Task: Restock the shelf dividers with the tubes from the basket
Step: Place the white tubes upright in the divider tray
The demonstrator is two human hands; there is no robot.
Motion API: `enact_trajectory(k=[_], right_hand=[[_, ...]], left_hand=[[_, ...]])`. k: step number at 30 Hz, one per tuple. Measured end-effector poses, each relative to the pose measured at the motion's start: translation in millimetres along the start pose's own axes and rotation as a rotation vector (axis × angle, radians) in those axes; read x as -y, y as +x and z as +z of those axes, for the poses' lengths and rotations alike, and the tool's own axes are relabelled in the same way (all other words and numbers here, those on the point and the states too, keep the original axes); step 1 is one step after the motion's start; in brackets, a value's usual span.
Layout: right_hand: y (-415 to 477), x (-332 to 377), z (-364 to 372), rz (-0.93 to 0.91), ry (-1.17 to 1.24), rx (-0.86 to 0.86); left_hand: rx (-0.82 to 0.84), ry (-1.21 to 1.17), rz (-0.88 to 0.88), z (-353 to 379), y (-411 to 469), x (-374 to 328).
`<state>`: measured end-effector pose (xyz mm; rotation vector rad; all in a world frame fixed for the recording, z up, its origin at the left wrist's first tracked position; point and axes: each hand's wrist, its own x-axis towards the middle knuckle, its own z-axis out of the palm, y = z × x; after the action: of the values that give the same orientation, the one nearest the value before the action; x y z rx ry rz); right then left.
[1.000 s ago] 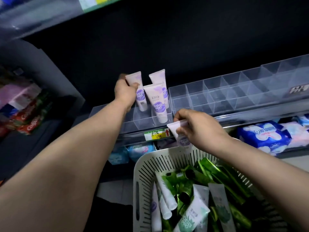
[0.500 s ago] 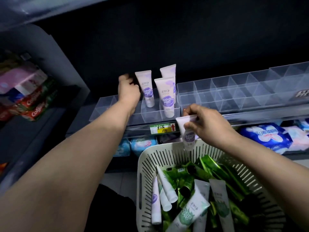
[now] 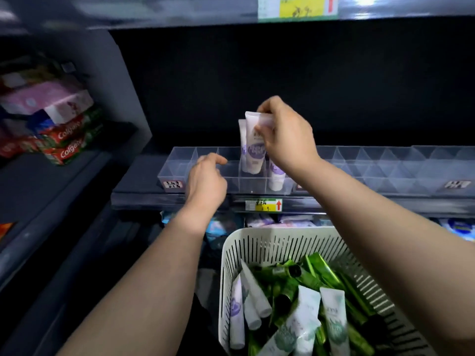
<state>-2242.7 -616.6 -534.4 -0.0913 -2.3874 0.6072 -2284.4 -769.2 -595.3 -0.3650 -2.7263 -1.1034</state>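
My right hand [image 3: 285, 134] grips the crimped top of a pale purple tube [image 3: 254, 142] and holds it upright over a compartment of the clear shelf divider [image 3: 205, 160]. A second purple tube [image 3: 241, 142] stands just behind it and a third [image 3: 276, 177] stands below my wrist in the divider. My left hand [image 3: 205, 181] hovers at the divider's front edge, fingers loosely curled, holding nothing. The white slotted basket [image 3: 257, 242] below holds several green, white and purple tubes [image 3: 308, 317].
A longer run of clear dividers [image 3: 385, 165] stretches to the right. Colgate boxes [image 3: 69, 145] and pink packs sit on the left side shelf. A yellow price tag [image 3: 264, 205] marks the shelf edge; wrapped packs lie on the shelf below.
My right hand has lifted the purple tube from above the basket up to the divider. My left hand let go of the standing tube and drew back to the front edge.
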Motion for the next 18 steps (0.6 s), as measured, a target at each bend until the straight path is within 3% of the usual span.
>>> enact_trajectory(k=[12,18], right_hand=[[22,-13,46,0.055,-0.244,0.262],[23,-16,50,-0.001,-0.315,0.254]], left_hand=[[0.095,0.16,0.071,2,6,10],[0.069,0.174,0.074,0,11,9]])
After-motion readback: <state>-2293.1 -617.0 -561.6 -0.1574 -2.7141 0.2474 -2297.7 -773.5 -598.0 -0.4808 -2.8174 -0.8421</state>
